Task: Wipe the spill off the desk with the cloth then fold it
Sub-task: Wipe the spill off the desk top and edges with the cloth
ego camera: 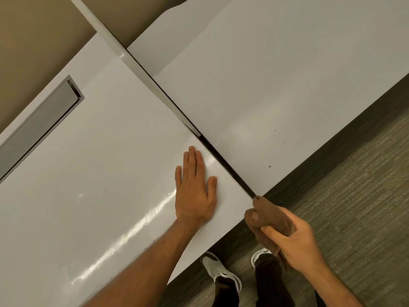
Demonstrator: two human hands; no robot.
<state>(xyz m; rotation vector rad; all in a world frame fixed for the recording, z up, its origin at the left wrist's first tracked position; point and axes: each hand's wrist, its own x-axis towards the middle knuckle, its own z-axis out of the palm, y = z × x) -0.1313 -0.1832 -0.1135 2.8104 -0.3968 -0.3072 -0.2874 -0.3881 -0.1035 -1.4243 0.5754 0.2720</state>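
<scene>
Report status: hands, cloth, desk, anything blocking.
Left hand flat on the desk, holding nothing. Right hand has a closed grip on the bunched brown cloth at the desk's front edge. Wet streaks show near the left forearm. No obstruction.

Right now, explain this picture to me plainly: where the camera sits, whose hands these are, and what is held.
No machine here: a person wears one camera on the head, looking down at both hands. The left hand lies flat, palm down, on a white desk. The right hand grips a bunched brown cloth at the desk's near edge, where a dark gap separates it from a second desk. A grey recessed tray sits far left. Below are carpet and the person's white shoes.
</scene>
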